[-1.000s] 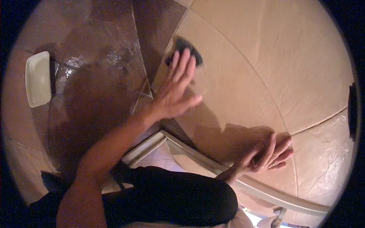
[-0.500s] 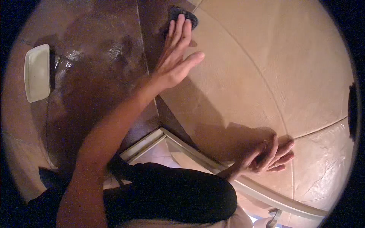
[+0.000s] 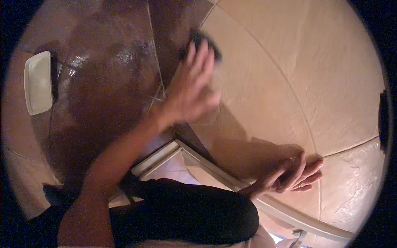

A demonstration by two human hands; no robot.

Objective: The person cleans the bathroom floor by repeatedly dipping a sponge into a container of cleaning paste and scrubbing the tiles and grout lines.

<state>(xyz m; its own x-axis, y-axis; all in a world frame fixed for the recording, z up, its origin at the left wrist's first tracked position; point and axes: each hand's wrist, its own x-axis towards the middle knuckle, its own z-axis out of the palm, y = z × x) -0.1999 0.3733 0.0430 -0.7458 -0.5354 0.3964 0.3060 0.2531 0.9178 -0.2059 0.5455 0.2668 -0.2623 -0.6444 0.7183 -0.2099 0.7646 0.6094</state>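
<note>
My left hand (image 3: pixel 194 82) is blurred by motion, with its fingertips pressed on a dark scouring pad (image 3: pixel 211 48). The pad lies against the tiled surface where the dark wet tile meets the pale tile, and the fingers cover part of it. My right hand (image 3: pixel 293 175) is at the lower right, its fingers loosely bent and apart, a ring on one of them. It holds nothing and is beside the pale tile (image 3: pixel 264 91), close to a grout line. The dark tile (image 3: pixel 99 103) on the left shines with water.
A white rectangular dish (image 3: pixel 38 82) is at the far left. A pale frame (image 3: pixel 202 159) with a reflecting or see-through panel crosses the lower middle. My dark-clothed leg (image 3: pixel 186 211) fills the bottom. A dark object (image 3: pixel 384 122) shows at the right edge.
My left hand and the scouring pad have moved down and slightly right along the tile edge. My right hand stays almost in place.
</note>
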